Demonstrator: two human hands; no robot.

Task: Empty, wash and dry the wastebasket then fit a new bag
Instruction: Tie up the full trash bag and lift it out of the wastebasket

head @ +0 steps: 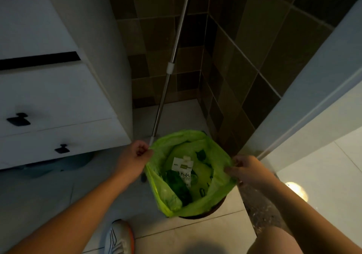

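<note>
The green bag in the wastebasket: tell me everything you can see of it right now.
The green bag is thin, bright, crinkled plastic, open at the top and lining a dark wastebasket on the tiled floor. Its rim is pulled wide: the left hand pinches one edge, the right hand grips the opposite edge. Inside lie a white printed packet and green wrappers.

Thin plastic bag [221,199], glossy floor tiles [221,232]

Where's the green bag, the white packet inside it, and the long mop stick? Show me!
green trash bag [219,203]: head view, on its near-right folded rim.
white packet [183,167]: head view, on the packet's upper middle.
mop pole [177,46]: head view, on the metal shaft above the white collar.
</note>
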